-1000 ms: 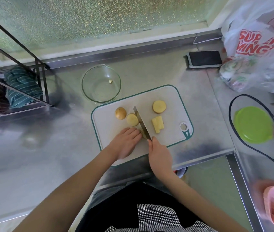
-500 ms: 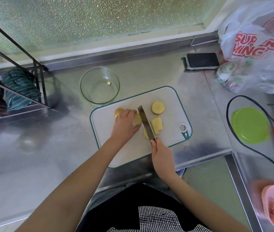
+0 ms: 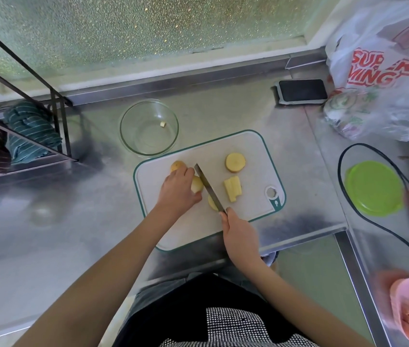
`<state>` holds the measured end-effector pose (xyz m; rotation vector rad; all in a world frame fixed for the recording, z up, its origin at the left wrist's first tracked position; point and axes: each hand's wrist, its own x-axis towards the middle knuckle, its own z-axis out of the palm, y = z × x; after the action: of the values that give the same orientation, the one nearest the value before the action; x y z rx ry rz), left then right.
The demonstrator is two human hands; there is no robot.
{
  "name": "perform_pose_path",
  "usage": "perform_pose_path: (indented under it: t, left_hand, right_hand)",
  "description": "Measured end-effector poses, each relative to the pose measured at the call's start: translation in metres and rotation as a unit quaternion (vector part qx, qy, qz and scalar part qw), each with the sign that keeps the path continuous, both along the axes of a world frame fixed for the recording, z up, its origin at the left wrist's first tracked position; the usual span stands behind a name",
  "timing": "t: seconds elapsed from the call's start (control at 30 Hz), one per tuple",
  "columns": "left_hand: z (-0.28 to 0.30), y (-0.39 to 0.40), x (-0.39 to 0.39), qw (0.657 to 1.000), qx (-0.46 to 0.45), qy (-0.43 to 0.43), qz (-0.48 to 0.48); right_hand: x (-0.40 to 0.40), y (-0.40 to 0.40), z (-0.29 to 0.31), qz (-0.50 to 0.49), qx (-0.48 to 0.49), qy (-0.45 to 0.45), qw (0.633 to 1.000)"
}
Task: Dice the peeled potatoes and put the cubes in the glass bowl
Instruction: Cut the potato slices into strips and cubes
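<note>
On the white cutting board (image 3: 253,151) lie several peeled potato pieces. My left hand (image 3: 177,192) grips a round potato chunk (image 3: 197,184) near the board's middle, with another piece (image 3: 176,166) just beyond my fingers. My right hand (image 3: 239,235) holds a knife (image 3: 208,187) by the handle, its blade lying just right of the gripped chunk. A small piece (image 3: 212,203) lies partly hidden under the blade. A stack of cut slices (image 3: 233,189) and a round slice (image 3: 235,162) lie to the right. The glass bowl (image 3: 129,139) behind the board holds one small cube (image 3: 162,124).
A wire rack with striped cloths (image 3: 27,131) stands at the left. A phone (image 3: 301,91) and a plastic bag (image 3: 383,71) sit at the back right. A green lid (image 3: 373,187) and a black cable (image 3: 343,201) lie on the right counter. The counter edge runs just below the board.
My left hand moved from the board's near edge up to the round chunk and took hold of it. The knife shifted slightly away from me beside that chunk.
</note>
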<state>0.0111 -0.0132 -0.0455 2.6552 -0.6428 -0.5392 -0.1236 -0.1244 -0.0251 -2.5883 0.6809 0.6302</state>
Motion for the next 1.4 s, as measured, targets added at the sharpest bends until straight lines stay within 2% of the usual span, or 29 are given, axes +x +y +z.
perform_pose_path:
  t: [0.1, 0.17, 0.27, 0.4, 0.5, 0.6, 0.63, 0.67, 0.7, 0.73, 0.77, 0.8, 0.93, 1.03, 1.1, 1.17, 1.2, 1.27, 1.3, 1.33, 1.4]
  left_hand:
    - [0.001, 0.011, 0.001, 0.994, -0.029, 0.042, 0.099]
    - [0.000, 0.021, 0.002, 0.991, -0.013, 0.050, 0.126]
    - [-0.004, 0.028, 0.003, 0.996, 0.020, 0.018, 0.088]
    - [-0.006, 0.031, -0.004, 0.995, 0.060, -0.075, 0.008]
    - [-0.008, 0.033, -0.020, 0.991, 0.023, -0.124, -0.036]
    - [-0.012, 0.030, -0.035, 0.992, -0.020, -0.088, -0.084]
    - [-0.013, 0.026, -0.040, 0.994, -0.052, -0.055, -0.075]
    - [-0.011, 0.020, -0.045, 0.995, -0.094, 0.014, -0.030]
    - [-0.007, 0.012, -0.049, 0.984, -0.139, 0.097, 0.048]
    - [-0.002, 0.003, -0.052, 0.960, -0.172, 0.173, 0.138]
    - [0.000, -0.005, -0.053, 0.930, -0.193, 0.226, 0.217]
    - [0.000, -0.012, -0.053, 0.913, -0.197, 0.246, 0.258]
    - [-0.003, -0.026, -0.046, 0.880, -0.215, 0.300, 0.301]
    - [-0.003, -0.028, -0.044, 0.794, -0.328, 0.382, 0.342]
    - [-0.003, -0.026, -0.042, 0.742, -0.369, 0.424, 0.366]
    - [-0.001, -0.023, -0.038, 0.715, -0.393, 0.433, 0.383]
    - [0.000, -0.022, -0.035, 0.735, -0.387, 0.405, 0.382]
    - [-0.001, -0.019, -0.030, 0.825, -0.333, 0.299, 0.345]
    - [0.000, -0.019, -0.029, 0.859, -0.309, 0.253, 0.321]
    - [0.001, -0.020, -0.029, 0.874, -0.296, 0.232, 0.307]
    - [0.002, -0.026, -0.032, 0.866, -0.304, 0.249, 0.310]
  right_hand:
    - [-0.001, -0.001, 0.000, -0.040, 0.015, -0.017, 0.999]
    - [-0.001, -0.002, -0.001, -0.038, 0.012, -0.023, 0.999]
    - [-0.001, -0.002, -0.003, -0.011, -0.008, -0.017, 1.000]
    - [0.002, 0.002, -0.001, -0.025, -0.016, -0.012, 0.999]
    - [0.006, 0.002, 0.000, -0.026, -0.015, -0.006, 1.000]
    - [0.007, 0.002, -0.004, -0.027, -0.002, -0.006, 1.000]
    - [0.006, 0.001, -0.006, -0.034, 0.007, -0.012, 0.999]
    - [0.005, 0.000, -0.008, -0.048, 0.023, -0.021, 0.998]
    - [0.004, -0.003, -0.011, -0.071, 0.046, -0.036, 0.996]
    - [0.004, -0.007, -0.014, -0.103, 0.078, -0.053, 0.990]
    - [0.004, -0.011, -0.016, -0.134, 0.113, -0.066, 0.982]
    - [0.004, -0.015, -0.017, -0.153, 0.142, -0.073, 0.975]
    - [0.007, -0.021, -0.010, -0.198, 0.221, -0.107, 0.949]
    - [0.012, -0.019, -0.003, -0.243, 0.305, -0.108, 0.914]
    - [0.014, -0.020, -0.003, -0.270, 0.356, -0.107, 0.888]
    - [0.015, -0.022, -0.003, -0.284, 0.387, -0.117, 0.870]
    - [0.014, -0.024, -0.002, -0.289, 0.385, -0.132, 0.866]
    - [0.012, -0.031, 0.002, -0.306, 0.348, -0.169, 0.870]
    - [0.011, -0.036, 0.002, -0.315, 0.314, -0.184, 0.877]
    - [0.009, -0.042, 0.004, -0.318, 0.273, -0.193, 0.887]
    - [0.003, -0.056, 0.004, -0.288, 0.189, -0.203, 0.917]
